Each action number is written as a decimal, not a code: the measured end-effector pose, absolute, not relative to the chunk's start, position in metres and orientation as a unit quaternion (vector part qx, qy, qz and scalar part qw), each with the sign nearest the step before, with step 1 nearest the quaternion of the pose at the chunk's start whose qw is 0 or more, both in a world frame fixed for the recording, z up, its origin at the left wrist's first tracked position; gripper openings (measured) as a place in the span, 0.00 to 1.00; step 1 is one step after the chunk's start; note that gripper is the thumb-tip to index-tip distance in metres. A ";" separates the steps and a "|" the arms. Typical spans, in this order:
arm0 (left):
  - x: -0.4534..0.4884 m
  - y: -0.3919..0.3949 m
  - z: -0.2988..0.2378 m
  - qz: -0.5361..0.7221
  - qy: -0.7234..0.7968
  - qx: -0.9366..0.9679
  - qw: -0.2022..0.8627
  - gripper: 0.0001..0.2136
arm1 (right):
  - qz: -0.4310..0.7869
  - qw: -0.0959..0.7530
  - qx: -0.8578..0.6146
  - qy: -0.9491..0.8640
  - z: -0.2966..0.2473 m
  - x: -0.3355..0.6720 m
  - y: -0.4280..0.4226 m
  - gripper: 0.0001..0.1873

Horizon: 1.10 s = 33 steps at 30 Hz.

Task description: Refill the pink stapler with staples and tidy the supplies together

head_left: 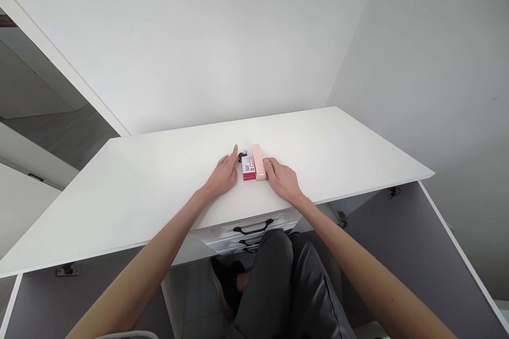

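Observation:
A pink stapler [258,161] lies lengthwise on the white cabinet top, pointing away from me. Against its left side is a small red and white box [248,168] with a barcode. Just behind the box sits a small black item [242,155], partly covered, whose kind I cannot make out. My left hand [223,174] rests to the left of the box, fingers stretched forward and holding nothing. My right hand [283,179] touches the stapler's right side, its fingers curled in against it with the thumb near the front end; the fingertips are partly hidden.
The white cabinet top [159,180] runs up to a pale wall [222,37]. Below its front edge are drawers with black handles [253,228]. Two cabinet doors stand open, a left door [91,291] and a right door [413,243], with my legs [274,280] between them.

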<state>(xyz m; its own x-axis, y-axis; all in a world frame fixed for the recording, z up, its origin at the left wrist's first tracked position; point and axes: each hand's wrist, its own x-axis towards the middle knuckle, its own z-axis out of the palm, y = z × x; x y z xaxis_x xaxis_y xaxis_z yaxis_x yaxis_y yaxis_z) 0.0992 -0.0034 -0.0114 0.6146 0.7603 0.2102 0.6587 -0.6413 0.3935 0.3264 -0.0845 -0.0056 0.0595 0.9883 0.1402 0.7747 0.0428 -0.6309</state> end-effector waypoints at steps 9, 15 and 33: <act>0.098 -0.019 -0.008 0.235 0.422 0.846 0.223 0.40 | 0.183 0.295 -0.670 -0.656 -0.005 0.326 -0.085 0.26; 0.097 -0.025 -0.003 0.263 0.432 0.825 0.252 0.40 | 0.186 0.297 -0.671 -0.653 -0.004 0.325 -0.085 0.26; 0.078 -0.040 0.002 0.259 0.492 0.798 0.233 0.35 | 0.216 0.361 -0.651 -0.632 -0.006 0.325 -0.089 0.25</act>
